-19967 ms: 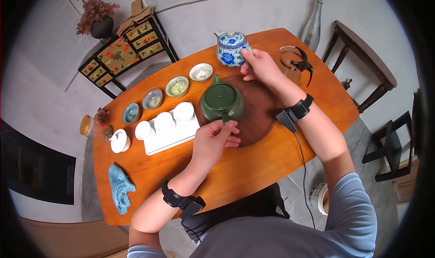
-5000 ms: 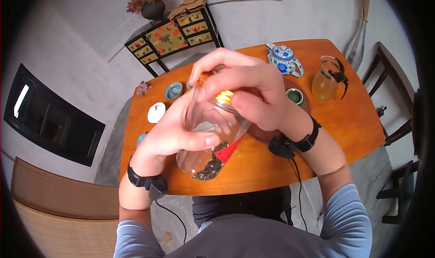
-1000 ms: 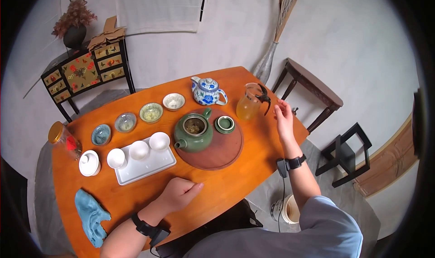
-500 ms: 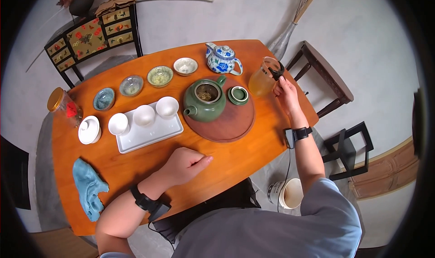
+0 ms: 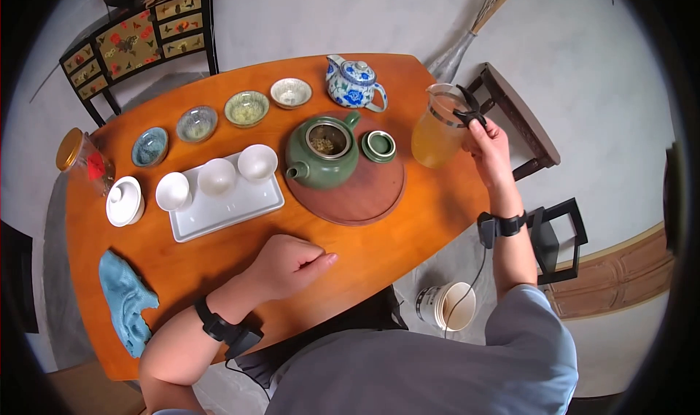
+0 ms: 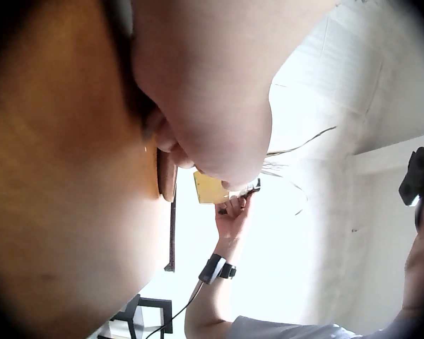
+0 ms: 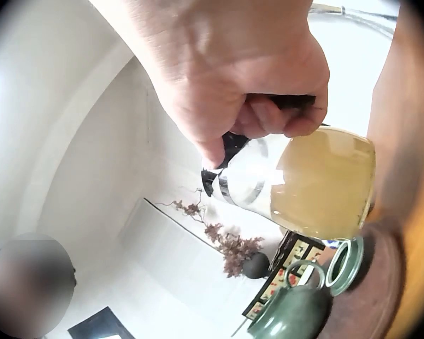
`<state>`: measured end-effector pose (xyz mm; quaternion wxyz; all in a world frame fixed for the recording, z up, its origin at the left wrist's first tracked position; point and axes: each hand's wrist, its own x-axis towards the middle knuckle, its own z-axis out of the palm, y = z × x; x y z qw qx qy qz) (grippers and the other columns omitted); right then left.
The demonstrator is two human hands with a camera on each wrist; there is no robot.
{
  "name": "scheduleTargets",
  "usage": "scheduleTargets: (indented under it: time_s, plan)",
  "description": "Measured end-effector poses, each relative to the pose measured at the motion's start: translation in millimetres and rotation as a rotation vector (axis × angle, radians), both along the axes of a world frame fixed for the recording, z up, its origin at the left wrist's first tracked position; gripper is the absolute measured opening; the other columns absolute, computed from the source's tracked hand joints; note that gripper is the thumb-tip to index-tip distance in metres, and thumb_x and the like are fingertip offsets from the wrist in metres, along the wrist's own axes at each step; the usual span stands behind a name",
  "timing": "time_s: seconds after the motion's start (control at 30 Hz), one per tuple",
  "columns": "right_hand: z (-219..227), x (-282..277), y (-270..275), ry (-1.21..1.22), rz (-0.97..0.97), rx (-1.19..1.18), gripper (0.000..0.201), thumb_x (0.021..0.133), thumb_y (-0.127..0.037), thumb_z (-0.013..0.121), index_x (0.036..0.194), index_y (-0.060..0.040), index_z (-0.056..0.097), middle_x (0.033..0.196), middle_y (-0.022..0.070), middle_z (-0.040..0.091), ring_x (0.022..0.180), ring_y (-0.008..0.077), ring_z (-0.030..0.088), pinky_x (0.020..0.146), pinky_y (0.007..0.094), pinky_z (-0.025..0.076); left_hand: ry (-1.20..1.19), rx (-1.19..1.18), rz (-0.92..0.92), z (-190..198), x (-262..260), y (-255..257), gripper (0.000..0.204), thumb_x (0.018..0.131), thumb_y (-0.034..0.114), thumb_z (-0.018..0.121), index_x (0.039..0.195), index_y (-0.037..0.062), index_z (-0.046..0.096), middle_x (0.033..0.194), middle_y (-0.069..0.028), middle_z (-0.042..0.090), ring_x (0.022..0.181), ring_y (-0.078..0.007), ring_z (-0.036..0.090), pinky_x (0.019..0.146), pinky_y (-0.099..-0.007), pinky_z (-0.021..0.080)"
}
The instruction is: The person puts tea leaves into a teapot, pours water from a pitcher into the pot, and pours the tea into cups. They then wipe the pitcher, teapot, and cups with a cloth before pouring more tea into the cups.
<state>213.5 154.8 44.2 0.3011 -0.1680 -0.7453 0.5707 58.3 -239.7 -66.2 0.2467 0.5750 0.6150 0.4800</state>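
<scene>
My right hand grips the black handle of a glass pitcher at the table's right end. Yellow liquid fills its lower part, also visible in the right wrist view. The left hand rests at the table's front edge, fingers loosely curled around nothing. Between the hands, a green teapot stands uncovered on a round brown board, with loose leaves inside. Its green lid lies upturned beside it. A blue-and-white teapot with its lid on stands behind.
On the left, a white tray bears white cups. Several glazed bowls line the back. A white lidded bowl, a gold-lidded jar and a blue cloth are at far left. A bucket stands on the floor.
My right hand has reached the pitcher, taken its handle and raised it, tilting it slightly. The left hand has stayed at the front edge. Earlier, both hands held the jar.
</scene>
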Motion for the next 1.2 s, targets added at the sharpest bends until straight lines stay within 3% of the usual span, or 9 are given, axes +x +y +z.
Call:
scheduleTargets:
  time_s: [0.13,0.43,0.67,0.93,1.2]
  plan:
    - [21,-2,-29,-0.067,0.154,-0.030,0.025,0.101,-0.027,0.072,0.092,-0.0064,0.064,0.067,-0.0063,0.044,0.060,0.0061,0.036,0.058,0.0270,0.033,-0.016,0.029,0.010,5,3,0,0.046,0.100,0.022,0.066,0.063,0.0010,0.049,0.059,-0.0171,0.047,0.051,-0.0339,0.048,0.051,-0.0409,0.036]
    - [29,-31,-66,-0.236,0.216,0.060,0.030,0.102,-0.029,0.073,0.085,-0.0085,0.059,0.067,-0.0091,0.042,0.056,0.0018,0.031,0.051,0.0243,0.023,0.009,0.093,0.022,-1,2,1,0.048,0.100,0.022,0.066,0.062,0.0016,0.047,0.057,-0.0170,0.045,0.052,-0.0367,0.045,0.051,-0.0437,0.034]
    - [42,-54,-84,-0.335,0.202,0.149,0.031,0.101,-0.031,0.074,0.083,-0.0094,0.060,0.066,-0.0107,0.041,0.056,0.0005,0.029,0.050,0.0239,0.021,0.069,0.084,0.005,-2,1,-1,0.048,0.101,0.023,0.065,0.063,0.0011,0.045,0.058,-0.0176,0.045,0.052,-0.0367,0.046,0.051,-0.0445,0.035]
    - [61,-71,-103,-0.523,0.189,0.355,0.034,0.098,-0.034,0.078,0.084,-0.0049,0.068,0.069,-0.0106,0.049,0.065,0.0004,0.038,0.055,0.0237,0.029,0.118,0.093,0.017,-1,2,-2,0.051,0.102,0.025,0.066,0.062,0.0015,0.045,0.057,-0.0165,0.046,0.051,-0.0354,0.047,0.052,-0.0445,0.036]
    - [68,-82,-107,-0.562,0.173,0.501,0.038,0.095,-0.038,0.080,0.088,-0.0010,0.073,0.073,-0.0074,0.057,0.069,0.0029,0.045,0.059,0.0250,0.037,0.105,0.100,0.022,-2,2,-2,0.052,0.101,0.026,0.066,0.060,0.0021,0.046,0.057,-0.0170,0.047,0.050,-0.0359,0.048,0.051,-0.0447,0.037]
